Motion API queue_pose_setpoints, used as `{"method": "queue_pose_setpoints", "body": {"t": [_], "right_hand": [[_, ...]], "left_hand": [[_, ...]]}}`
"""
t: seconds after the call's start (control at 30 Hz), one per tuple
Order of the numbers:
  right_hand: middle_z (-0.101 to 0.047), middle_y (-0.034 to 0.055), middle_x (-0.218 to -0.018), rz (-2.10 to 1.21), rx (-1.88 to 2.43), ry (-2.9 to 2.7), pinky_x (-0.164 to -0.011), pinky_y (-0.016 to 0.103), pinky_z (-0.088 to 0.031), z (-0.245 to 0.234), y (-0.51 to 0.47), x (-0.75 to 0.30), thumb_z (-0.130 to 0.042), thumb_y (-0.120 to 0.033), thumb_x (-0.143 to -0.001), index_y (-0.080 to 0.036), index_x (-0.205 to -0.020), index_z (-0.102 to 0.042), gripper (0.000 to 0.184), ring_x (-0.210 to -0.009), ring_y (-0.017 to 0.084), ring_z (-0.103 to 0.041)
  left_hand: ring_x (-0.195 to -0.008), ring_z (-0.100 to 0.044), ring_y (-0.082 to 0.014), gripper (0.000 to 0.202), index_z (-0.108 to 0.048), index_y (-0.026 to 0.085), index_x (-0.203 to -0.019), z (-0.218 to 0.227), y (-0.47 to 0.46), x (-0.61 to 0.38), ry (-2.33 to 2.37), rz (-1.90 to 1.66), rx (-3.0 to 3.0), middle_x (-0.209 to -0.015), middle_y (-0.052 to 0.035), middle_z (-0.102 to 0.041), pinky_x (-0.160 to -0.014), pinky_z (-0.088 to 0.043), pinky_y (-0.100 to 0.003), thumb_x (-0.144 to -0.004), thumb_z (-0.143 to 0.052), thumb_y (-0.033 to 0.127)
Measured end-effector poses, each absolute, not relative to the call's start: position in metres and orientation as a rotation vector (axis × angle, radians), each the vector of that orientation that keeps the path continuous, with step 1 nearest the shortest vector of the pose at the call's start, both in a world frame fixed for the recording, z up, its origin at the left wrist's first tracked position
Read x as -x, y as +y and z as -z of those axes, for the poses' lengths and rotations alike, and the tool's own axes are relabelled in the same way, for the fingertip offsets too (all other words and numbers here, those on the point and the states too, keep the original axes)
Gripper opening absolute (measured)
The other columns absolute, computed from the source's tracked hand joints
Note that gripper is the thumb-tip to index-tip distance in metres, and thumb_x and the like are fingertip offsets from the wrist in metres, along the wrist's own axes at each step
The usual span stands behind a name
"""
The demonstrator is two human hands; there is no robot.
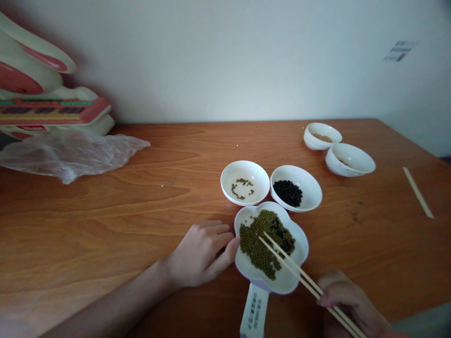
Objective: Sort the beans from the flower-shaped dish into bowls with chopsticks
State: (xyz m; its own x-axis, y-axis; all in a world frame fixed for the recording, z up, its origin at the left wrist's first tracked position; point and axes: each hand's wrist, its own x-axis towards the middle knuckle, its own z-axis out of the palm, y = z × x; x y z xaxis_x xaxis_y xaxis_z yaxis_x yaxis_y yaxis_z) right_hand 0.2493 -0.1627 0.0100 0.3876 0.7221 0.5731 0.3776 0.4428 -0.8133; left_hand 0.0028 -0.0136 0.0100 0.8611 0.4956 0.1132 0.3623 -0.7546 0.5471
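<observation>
A white flower-shaped dish point(300, 241) holds many green mung beans point(259, 246), with black beans point(282, 230) mixed in at the right. My left hand point(204, 253) is closed at the dish's left rim, thumb against the edge and fingers curled. In my right hand point(348, 300) is a pair of chopsticks point(299, 274), their tips slightly apart over the mung beans. Behind the dish, a white bowl point(260, 176) contains a few scattered mung beans, and another bowl point(312, 188) beside it contains black beans. No bean shows clearly between the chopstick tips.
Two more white bowls point(317, 139) point(359, 164) stand at the back right, with light-coloured contents. A thin wooden stick point(418, 192) lies near the right edge. At the left are a crumpled plastic bag point(81, 155) and a rabbit-shaped toy point(45, 110). A printed white strip point(254, 310) extends below the dish.
</observation>
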Motion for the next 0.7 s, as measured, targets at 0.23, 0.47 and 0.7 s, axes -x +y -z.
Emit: {"method": "queue_pose_setpoints", "body": {"t": [0.23,0.47,0.7], "right_hand": [[-0.063,0.0050,-0.050,-0.282,1.170,-1.254,-0.041,0.027,-0.047,-0.0076,-0.1651,-0.2531,-0.028,-0.064,-0.104,-0.017,-0.063,-0.071,0.076,-0.046,0.016,-0.060],[-0.064,0.0057,-0.049,-0.220,1.211,-1.179,-0.045,0.029,-0.046,-0.0055,-0.1637,-0.2503,-0.031,-0.060,-0.105,-0.018,-0.058,-0.071,0.075,-0.048,0.017,-0.061],[-0.062,0.0050,-0.049,-0.262,1.184,-1.172,-0.045,0.029,-0.046,-0.0026,-0.1665,-0.2505,-0.029,-0.062,-0.105,-0.017,-0.061,-0.071,0.075,-0.047,0.016,-0.059]], "left_hand": [[-0.071,-0.051,-0.0156,0.042,-0.053,0.018,-0.078,-0.0107,-0.0142,-0.0021,0.624,-0.339,-2.512,-0.078,-0.0025,-0.061,-0.070,-0.036,-0.031,-0.111,-0.031,0.030],[-0.072,-0.051,-0.0158,0.042,-0.053,0.018,-0.078,-0.0093,-0.0147,-0.0012,0.634,-0.322,-2.507,-0.079,-0.0025,-0.060,-0.071,-0.036,-0.031,-0.111,-0.030,0.031],[-0.071,-0.051,-0.0159,0.042,-0.053,0.018,-0.078,-0.0099,-0.0138,-0.0027,0.644,-0.329,-2.512,-0.078,-0.0025,-0.060,-0.070,-0.035,-0.031,-0.111,-0.030,0.031]]}}
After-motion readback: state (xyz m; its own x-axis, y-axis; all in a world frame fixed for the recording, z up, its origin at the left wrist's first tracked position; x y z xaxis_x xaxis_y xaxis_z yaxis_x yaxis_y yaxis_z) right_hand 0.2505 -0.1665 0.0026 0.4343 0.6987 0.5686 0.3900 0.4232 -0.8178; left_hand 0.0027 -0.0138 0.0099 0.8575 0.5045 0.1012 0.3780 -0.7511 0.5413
